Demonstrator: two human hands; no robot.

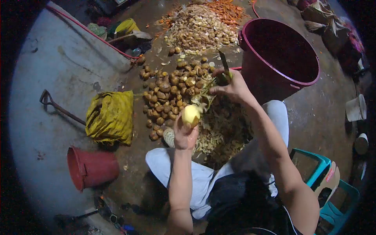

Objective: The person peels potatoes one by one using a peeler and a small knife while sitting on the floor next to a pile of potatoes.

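My left hand is closed around the underside of a potato, which looks pale yellow and mostly peeled, with a darker patch low on its side. Up and to the right, my right hand grips a knife, its dark blade pointing up and away from me. Strips of peel hang near the fingers of my right hand, apart from the potato. Beyond my hands lies a heap of brown unpeeled potatoes. Below and between my forearms, a pile of peelings covers the floor, partly in shadow.
A large maroon tub stands at right. Farther back are heaps of pale peelings and orange peelings. Leftward are a yellow sack and a tilted red bucket. A teal stool stands at lower right.
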